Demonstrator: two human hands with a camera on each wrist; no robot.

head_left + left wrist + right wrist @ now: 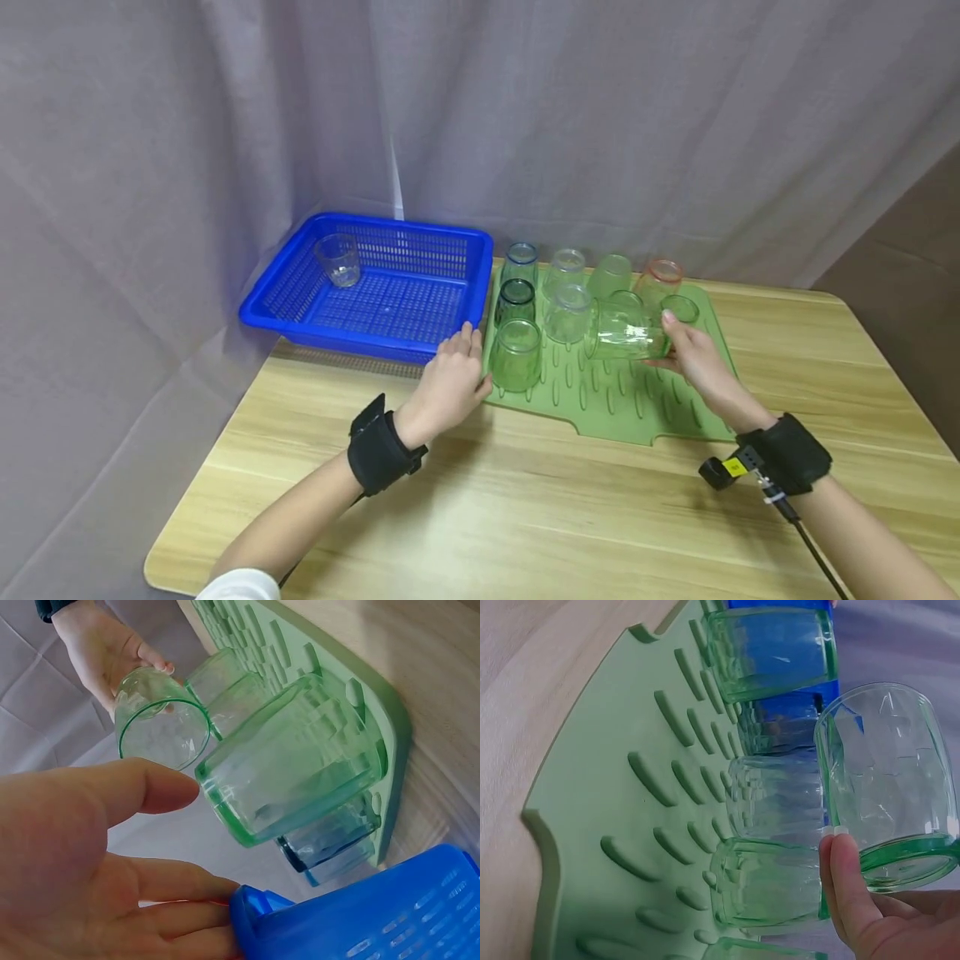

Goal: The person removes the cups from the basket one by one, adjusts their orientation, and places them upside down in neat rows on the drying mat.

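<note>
My right hand [697, 362] grips a clear green glass [626, 327] by its base end, tipped on its side above the mat with the mouth facing left. In the right wrist view, the fingers lie along the lower side of this glass [889, 769]. My left hand [447, 379] has its fingers extended against the front right corner of the blue plastic basket [367, 337]. Its thumb points towards an upturned green glass [516, 357] at the mat's front left. A clear glass [341, 265] leans inside the basket at the back left.
Several upturned glasses stand in rows on the ribbed green mat [615, 417], among them a dark one [516, 302] and a pink-rimmed one [660, 283]. The basket adjoins the mat's left side. A grey curtain [600, 125] hangs behind the wooden table [525, 500].
</note>
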